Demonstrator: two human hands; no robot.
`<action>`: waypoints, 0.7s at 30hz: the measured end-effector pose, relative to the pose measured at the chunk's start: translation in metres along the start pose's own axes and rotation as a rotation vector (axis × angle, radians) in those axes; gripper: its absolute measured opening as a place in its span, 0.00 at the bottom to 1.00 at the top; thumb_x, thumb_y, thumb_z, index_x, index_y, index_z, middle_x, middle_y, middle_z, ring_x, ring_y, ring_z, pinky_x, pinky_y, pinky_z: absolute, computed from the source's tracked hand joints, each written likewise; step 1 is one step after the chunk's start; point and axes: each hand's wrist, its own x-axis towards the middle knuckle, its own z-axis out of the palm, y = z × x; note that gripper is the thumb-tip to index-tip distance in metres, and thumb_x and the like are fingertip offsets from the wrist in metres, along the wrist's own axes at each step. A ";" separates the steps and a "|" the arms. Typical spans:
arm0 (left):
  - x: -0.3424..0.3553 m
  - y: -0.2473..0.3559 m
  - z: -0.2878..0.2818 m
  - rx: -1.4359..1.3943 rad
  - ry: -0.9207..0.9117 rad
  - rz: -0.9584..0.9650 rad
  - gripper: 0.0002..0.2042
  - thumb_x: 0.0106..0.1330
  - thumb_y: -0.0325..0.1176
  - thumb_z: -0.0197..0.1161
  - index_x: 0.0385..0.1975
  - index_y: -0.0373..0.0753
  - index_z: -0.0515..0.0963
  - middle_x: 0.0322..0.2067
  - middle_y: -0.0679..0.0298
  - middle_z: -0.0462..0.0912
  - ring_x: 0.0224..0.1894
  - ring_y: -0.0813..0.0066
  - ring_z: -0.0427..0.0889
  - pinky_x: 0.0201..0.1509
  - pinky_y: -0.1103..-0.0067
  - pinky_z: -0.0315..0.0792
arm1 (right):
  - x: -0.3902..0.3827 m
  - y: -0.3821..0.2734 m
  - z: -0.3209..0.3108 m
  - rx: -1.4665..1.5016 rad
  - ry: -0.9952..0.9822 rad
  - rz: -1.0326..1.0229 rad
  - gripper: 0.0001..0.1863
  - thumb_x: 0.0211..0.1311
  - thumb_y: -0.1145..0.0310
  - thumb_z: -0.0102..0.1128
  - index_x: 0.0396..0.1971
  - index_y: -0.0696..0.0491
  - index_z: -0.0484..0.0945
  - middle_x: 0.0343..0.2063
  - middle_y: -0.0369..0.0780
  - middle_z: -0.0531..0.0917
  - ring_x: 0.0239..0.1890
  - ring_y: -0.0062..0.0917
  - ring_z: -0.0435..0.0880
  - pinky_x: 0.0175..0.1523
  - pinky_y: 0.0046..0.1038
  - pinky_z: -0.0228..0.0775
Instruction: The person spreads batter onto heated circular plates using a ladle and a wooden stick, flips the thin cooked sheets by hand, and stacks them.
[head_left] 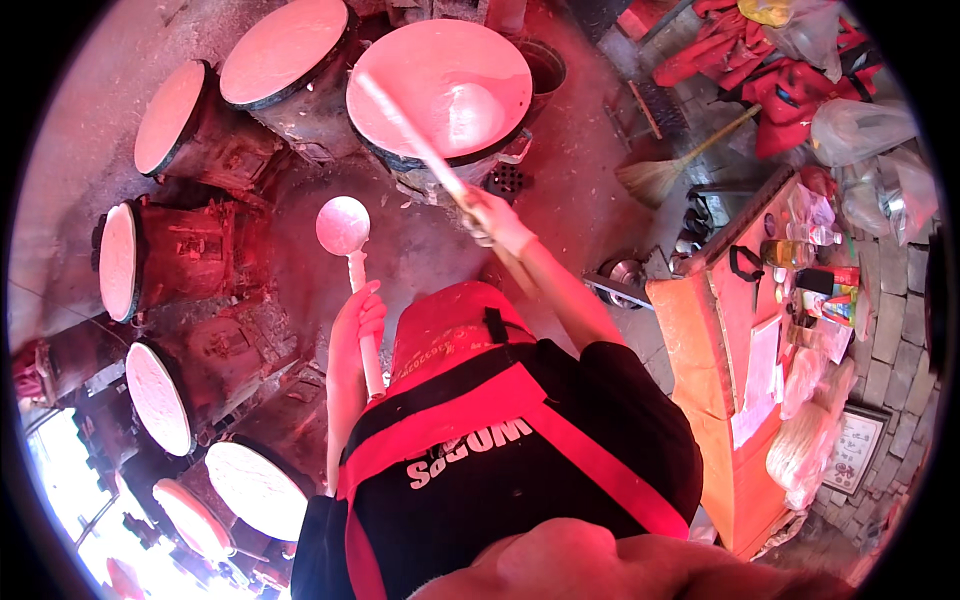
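Observation:
My left hand (pixel 358 322) is closed around the handle of a ladle (pixel 342 226), its round pale bowl held up and away from my body. In my right hand (pixel 498 226) I grip a long wooden stick (pixel 420 142). Its upper part slants across a large round vat (pixel 494 84) of smooth pale liquid, and its lower end runs back below my hand. Whether the tip touches the liquid I cannot tell. A red apron (pixel 450 335) covers my front between my arms.
More round pots with pale tops, such as a tilted-looking one (pixel 285 50) and another (pixel 118 262), curve around my left. A straw broom (pixel 655 180) lies beyond my right arm. An orange-covered table (pixel 690 350) at right bears bottles and bags. Red cloth (pixel 790 110) lies behind it.

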 end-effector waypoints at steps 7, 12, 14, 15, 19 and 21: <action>0.036 -0.033 0.032 -0.020 -0.018 0.010 0.11 0.68 0.25 0.51 0.47 0.32 0.63 0.21 0.69 0.60 0.17 0.87 0.58 0.11 0.90 0.50 | 0.008 -0.033 -0.067 0.154 0.137 -0.059 0.21 0.67 0.53 0.48 0.58 0.37 0.64 0.12 0.31 0.66 0.06 0.15 0.56 0.10 0.22 0.45; 0.047 -0.057 0.061 0.001 -0.005 0.034 0.11 0.68 0.25 0.51 0.48 0.32 0.64 0.22 0.70 0.61 0.17 0.87 0.59 0.11 0.91 0.51 | -0.016 -0.045 -0.135 -0.049 -0.087 0.063 0.24 0.66 0.56 0.48 0.62 0.35 0.63 0.13 0.32 0.67 0.06 0.14 0.54 0.10 0.19 0.44; 0.047 -0.067 0.069 0.060 0.023 0.066 0.11 0.68 0.25 0.51 0.48 0.32 0.64 0.22 0.70 0.61 0.17 0.87 0.59 0.11 0.91 0.52 | -0.016 -0.074 -0.155 -0.093 0.054 0.030 0.23 0.67 0.56 0.47 0.62 0.35 0.63 0.13 0.31 0.65 0.07 0.14 0.54 0.10 0.18 0.44; 0.048 -0.071 0.072 0.072 0.027 0.065 0.11 0.68 0.25 0.51 0.48 0.32 0.64 0.22 0.70 0.61 0.17 0.87 0.59 0.11 0.91 0.52 | -0.006 -0.089 -0.164 -0.114 0.083 0.008 0.23 0.67 0.56 0.47 0.62 0.35 0.63 0.13 0.30 0.65 0.07 0.14 0.54 0.11 0.18 0.43; 0.051 -0.078 0.086 0.150 0.038 0.071 0.13 0.69 0.28 0.52 0.50 0.32 0.64 0.21 0.71 0.61 0.18 0.88 0.59 0.12 0.91 0.52 | 0.040 -0.125 -0.123 -0.205 0.123 -0.210 0.22 0.68 0.55 0.46 0.61 0.38 0.64 0.14 0.29 0.64 0.09 0.14 0.56 0.13 0.18 0.46; 0.055 -0.076 0.094 0.199 0.018 0.075 0.14 0.69 0.30 0.52 0.50 0.32 0.64 0.22 0.72 0.60 0.18 0.89 0.58 0.13 0.92 0.52 | 0.073 -0.104 -0.115 -0.407 0.187 -0.165 0.21 0.69 0.57 0.45 0.60 0.40 0.67 0.15 0.29 0.65 0.10 0.13 0.57 0.14 0.18 0.46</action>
